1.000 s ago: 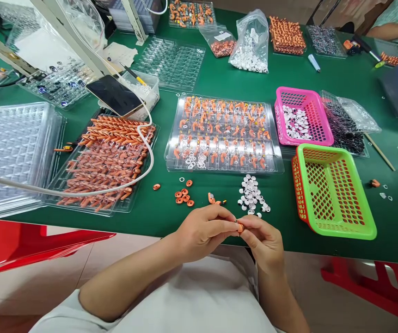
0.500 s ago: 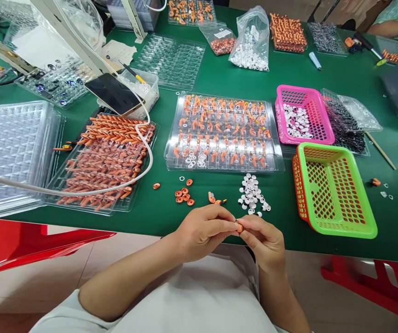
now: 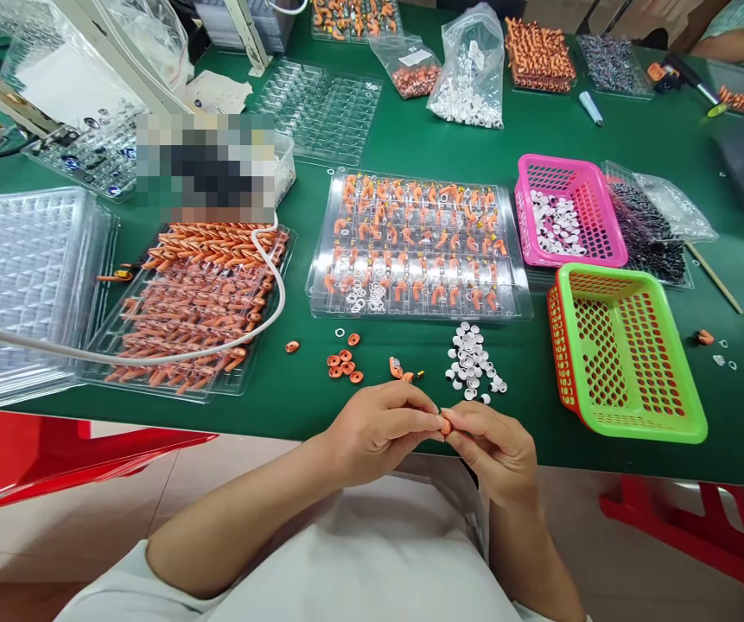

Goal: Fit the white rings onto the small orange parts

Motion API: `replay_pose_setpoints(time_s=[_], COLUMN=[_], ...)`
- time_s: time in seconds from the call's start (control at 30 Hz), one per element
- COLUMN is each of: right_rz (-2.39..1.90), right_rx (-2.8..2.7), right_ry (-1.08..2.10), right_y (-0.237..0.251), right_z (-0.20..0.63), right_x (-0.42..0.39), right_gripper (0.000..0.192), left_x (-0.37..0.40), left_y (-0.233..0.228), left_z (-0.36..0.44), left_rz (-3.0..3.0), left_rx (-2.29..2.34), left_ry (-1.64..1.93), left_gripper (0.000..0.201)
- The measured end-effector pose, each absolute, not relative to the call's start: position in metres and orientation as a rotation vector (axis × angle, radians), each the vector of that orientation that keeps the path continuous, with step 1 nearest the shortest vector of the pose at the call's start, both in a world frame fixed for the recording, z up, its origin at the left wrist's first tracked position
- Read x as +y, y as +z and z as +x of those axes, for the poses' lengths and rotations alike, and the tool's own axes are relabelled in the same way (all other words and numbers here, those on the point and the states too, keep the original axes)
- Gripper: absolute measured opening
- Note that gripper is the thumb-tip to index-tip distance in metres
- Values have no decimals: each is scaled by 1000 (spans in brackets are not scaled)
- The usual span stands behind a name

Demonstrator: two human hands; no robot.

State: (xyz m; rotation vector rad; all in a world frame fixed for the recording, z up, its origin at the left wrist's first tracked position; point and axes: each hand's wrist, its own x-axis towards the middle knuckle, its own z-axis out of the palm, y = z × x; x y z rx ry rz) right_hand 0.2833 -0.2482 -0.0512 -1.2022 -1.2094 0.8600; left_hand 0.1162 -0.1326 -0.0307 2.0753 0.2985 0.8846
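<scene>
A small orange part (image 3: pixel 446 425) is pinched between my two hands at the table's front edge; its exact kind is too small to make out. My left hand (image 3: pixel 381 432) grips it with thumb and fingertips, and my right hand (image 3: pixel 498 449) closes on its other side. Just beyond the fingers lie a curved orange piece (image 3: pixel 396 367) and a small part with a yellow tip. To the left sits a group of orange oval pieces (image 3: pixel 346 363) with holes. White round discs (image 3: pixel 470 358) are heaped on the right, close to my right hand.
Behind is a clear compartment tray (image 3: pixel 520 298) of curved orange parts. At right stand a pink basket (image 3: pixel 614 250) with white discs and a green basket (image 3: pixel 663 428). On the left are a tray of orange pieces (image 3: pixel 183 320), stacked clear trays (image 3: pixel 22 276) and a white cable (image 3: pixel 261 324).
Both hands stay in nearly the same place, still pinching the orange part. The view has shifted very slightly, and a blurred patch now covers the phone area.
</scene>
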Motion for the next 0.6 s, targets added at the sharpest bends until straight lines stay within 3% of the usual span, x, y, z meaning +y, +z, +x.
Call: replay_pose_setpoints(time_s=[0.33, 0.6], right_rz=[-1276, -1345], right_rx=[-1317, -1275], right_ry=[811, 848], right_y=[-47, -45], right_z=[284, 281], right_x=[-247, -246], right_gripper=[39, 34], left_x=[-134, -136], left_y=[-32, -36], left_z=[116, 115], left_rz=[2102, 2122], left_rx=[327, 334], left_ry=[906, 916], left_gripper=[12, 27])
